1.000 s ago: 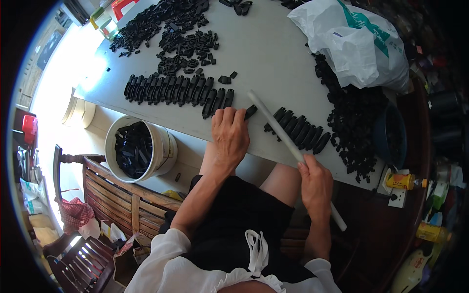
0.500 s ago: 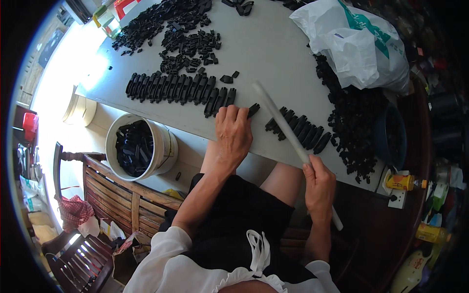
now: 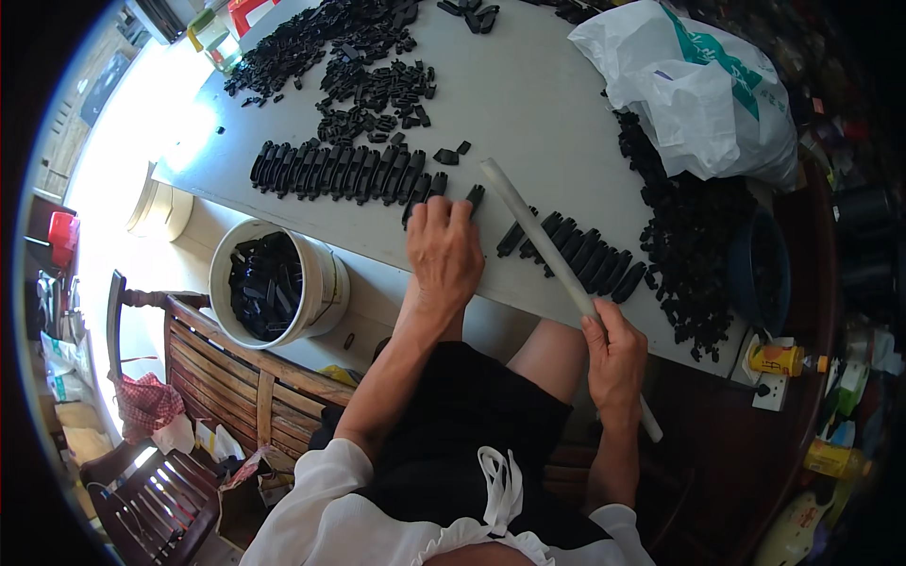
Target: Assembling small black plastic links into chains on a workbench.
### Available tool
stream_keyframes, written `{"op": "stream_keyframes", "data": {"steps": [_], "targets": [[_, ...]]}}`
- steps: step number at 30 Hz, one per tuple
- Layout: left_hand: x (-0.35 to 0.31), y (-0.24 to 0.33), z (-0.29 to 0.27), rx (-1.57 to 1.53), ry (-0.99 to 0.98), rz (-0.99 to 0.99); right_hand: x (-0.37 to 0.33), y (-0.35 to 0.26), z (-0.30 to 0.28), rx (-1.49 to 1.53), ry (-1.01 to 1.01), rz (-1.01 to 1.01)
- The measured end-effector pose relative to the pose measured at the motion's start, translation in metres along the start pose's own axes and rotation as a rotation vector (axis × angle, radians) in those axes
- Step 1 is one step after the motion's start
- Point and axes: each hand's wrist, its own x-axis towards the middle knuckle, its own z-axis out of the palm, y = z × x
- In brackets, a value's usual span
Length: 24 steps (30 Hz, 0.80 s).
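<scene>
My left hand (image 3: 444, 250) is at the table's front edge, its fingers closed around a narrow black plastic part (image 3: 476, 196) whose top end shows beside the index finger; the thumb is hidden. By its fingertips runs a slanted row of similar black parts (image 3: 340, 172), set side by side, with a few lower ones partly under the hand. My right hand (image 3: 617, 354) grips a long pale rod (image 3: 538, 236) near its lower part. Its upper end slants up and left over a second, shorter row of black parts (image 3: 590, 259).
Small black pieces (image 3: 377, 94) are heaped on the grey table (image 3: 528, 104); more black pieces (image 3: 684, 255) lie at right beside a dark blue bowl (image 3: 760, 269). A white plastic bag (image 3: 694, 94) stands behind them. A white bucket (image 3: 316, 283) of black parts is below the table's edge, near a wooden bench (image 3: 236, 377).
My left hand has moved slightly left, toward the longer row, and the black part at its fingers now stands more upright. My right hand and the rod have hardly moved.
</scene>
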Motion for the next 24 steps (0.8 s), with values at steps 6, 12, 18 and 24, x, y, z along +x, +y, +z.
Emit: {"op": "stream_keyframes", "data": {"steps": [6,12,18,24], "targets": [[-0.003,-0.002,0.003,-0.105,-0.071,-0.009,0.005,-0.005,0.001,-0.053,0.003,-0.049],[-0.002,0.000,0.003,-0.181,-0.056,-0.008,0.008,-0.008,0.008,-0.135,0.002,-0.062],[-0.003,-0.003,0.004,-0.188,-0.059,-0.001,0.013,-0.016,0.000,-0.202,-0.040,0.025],[-0.006,0.005,-0.004,-0.183,-0.059,0.057,0.009,-0.012,-0.005,-0.018,0.051,-0.019]]}}
